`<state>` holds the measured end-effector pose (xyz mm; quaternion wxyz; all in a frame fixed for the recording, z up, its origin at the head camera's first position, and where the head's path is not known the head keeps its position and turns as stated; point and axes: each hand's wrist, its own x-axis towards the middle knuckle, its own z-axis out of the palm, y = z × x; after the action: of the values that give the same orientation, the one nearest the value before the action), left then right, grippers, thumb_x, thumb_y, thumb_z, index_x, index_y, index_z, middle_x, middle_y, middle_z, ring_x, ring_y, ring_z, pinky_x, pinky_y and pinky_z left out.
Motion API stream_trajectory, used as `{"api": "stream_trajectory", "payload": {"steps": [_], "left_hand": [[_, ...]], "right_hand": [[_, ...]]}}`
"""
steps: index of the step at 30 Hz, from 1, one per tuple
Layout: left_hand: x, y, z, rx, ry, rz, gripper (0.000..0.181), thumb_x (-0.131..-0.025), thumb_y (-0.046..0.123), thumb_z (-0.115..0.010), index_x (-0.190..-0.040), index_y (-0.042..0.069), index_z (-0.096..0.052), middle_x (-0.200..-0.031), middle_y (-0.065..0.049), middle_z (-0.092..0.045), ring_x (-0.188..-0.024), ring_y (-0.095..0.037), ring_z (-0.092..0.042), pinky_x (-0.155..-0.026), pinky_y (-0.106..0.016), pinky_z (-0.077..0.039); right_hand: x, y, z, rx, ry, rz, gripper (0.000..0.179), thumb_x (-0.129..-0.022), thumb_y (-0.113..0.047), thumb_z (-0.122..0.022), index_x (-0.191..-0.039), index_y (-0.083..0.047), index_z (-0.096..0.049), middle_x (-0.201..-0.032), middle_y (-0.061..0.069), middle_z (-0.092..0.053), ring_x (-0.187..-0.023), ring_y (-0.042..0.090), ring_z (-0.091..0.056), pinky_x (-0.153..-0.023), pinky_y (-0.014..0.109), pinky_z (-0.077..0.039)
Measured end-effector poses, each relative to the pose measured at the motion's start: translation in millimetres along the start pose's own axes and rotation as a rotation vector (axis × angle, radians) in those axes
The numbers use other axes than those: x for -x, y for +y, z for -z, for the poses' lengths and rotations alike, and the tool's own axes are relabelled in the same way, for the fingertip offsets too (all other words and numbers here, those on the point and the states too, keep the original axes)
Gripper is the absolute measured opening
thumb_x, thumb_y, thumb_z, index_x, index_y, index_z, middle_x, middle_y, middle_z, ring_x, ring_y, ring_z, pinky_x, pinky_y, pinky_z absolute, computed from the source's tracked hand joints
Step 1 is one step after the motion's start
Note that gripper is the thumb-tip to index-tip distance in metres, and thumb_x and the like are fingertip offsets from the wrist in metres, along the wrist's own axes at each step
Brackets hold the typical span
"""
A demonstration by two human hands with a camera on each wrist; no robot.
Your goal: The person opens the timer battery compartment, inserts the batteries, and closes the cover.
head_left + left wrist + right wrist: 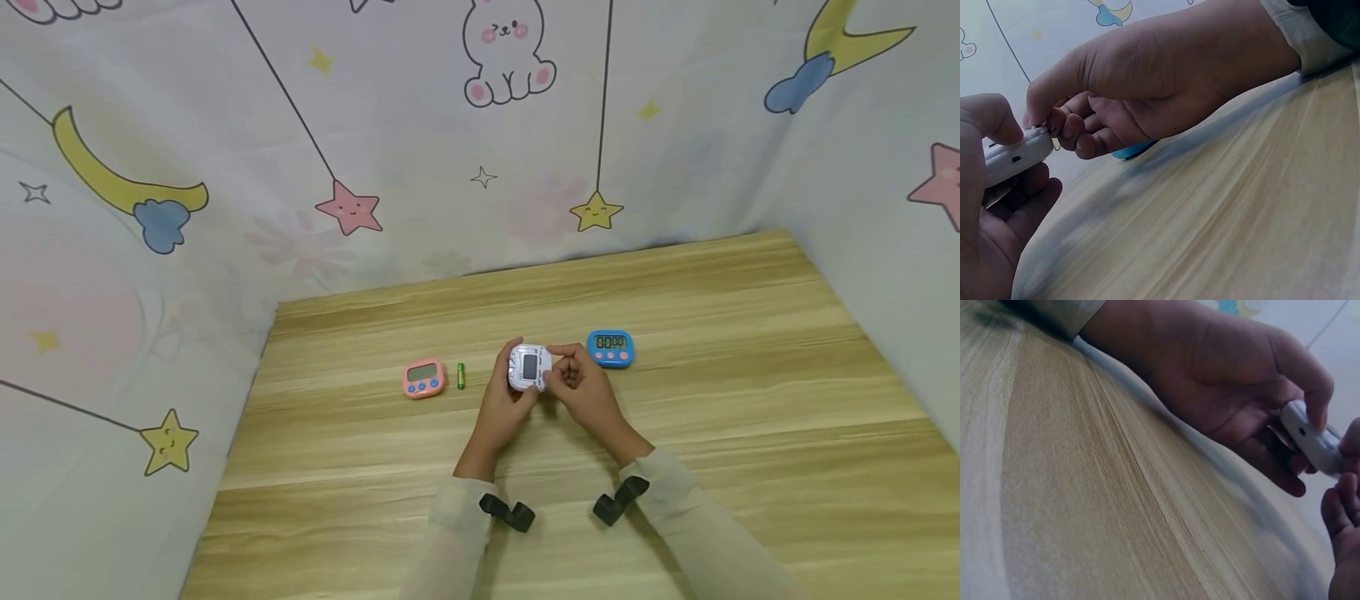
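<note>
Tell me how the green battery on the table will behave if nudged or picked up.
The battery would probably roll if pushed sideways, being a slim cylinder lying on its side; a leftward nudge may send it into the nearby pink timer. Its rigid-looking casing should not bend when pinched.

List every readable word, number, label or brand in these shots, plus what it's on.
"00 00" – digits on the blue timer; any button labels are too small to read.
White device – small marks on its face, too small to read.
Green battery – any print is too small to read.
Pink timer – no digits legible.
No brand or word is readable.
</note>
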<state>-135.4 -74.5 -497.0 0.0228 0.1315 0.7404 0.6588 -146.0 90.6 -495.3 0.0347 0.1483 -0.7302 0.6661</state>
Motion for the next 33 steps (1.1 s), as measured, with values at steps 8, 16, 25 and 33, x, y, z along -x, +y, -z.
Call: {"api": "stream_trajectory", "payload": {"steps": [8,16,25,33], "left_hand": [[0.8,-0.8,-0.2,0.015,-0.013,-0.005,0.073,-0.087,-0.007,-0.054,-0.152,0.000,-0.022,-0.130,-0.021,-0.051,-0.106,-0.016,-0.055,-0.083,-0.025,-0.050],[2.4,1.6,-1.6,-0.042,-0.005,-0.009,0.073,-0.087,-0.008,-0.056,-0.151,0.001,-0.024,-0.126,-0.019,-0.053,-0.104,-0.015,-0.055,-0.081,-0.025,-0.050],[2.4,2.0,-1.9,-0.066,0.008,-0.029,0.073,-0.088,-0.006,-0.056,-0.153,0.003,-0.022,-0.127,-0.020,-0.052,-0.104,-0.016,-0.055,-0.082,-0.026,-0.050],[1.5,1.3,-2.9,-0.018,0.017,-0.023,0.074,-0.089,-0.005,-0.055,-0.154,0.003,-0.019,-0.137,-0.022,-0.045,-0.115,-0.023,-0.052,-0.089,-0.027,-0.049]], "right_hand": [[1.3,-1.0,-0.1,0.014,0.010,0.014,0.033,-0.088,0.007,-0.064,-0.120,0.010,-0.055,-0.078,0.016,-0.059,-0.068,0.013,-0.054,-0.061,0.020,-0.047],[2.1,-0.6,-0.2,0.015,-0.001,-0.020,0.033,-0.088,0.008,-0.064,-0.118,0.009,-0.054,-0.077,0.014,-0.057,-0.067,0.012,-0.052,-0.060,0.020,-0.046],[1.4,-0.5,0.1,0.020,-0.023,-0.001,0.034,-0.091,0.006,-0.061,-0.123,0.009,-0.051,-0.078,0.015,-0.057,-0.066,0.012,-0.051,-0.059,0.020,-0.045],[0.5,-1.7,3.1,0.035,-0.019,0.036,0.032,-0.097,0.004,-0.053,-0.128,0.009,-0.051,-0.079,0.028,-0.057,-0.063,0.010,-0.048,-0.056,0.021,-0.041]]}}
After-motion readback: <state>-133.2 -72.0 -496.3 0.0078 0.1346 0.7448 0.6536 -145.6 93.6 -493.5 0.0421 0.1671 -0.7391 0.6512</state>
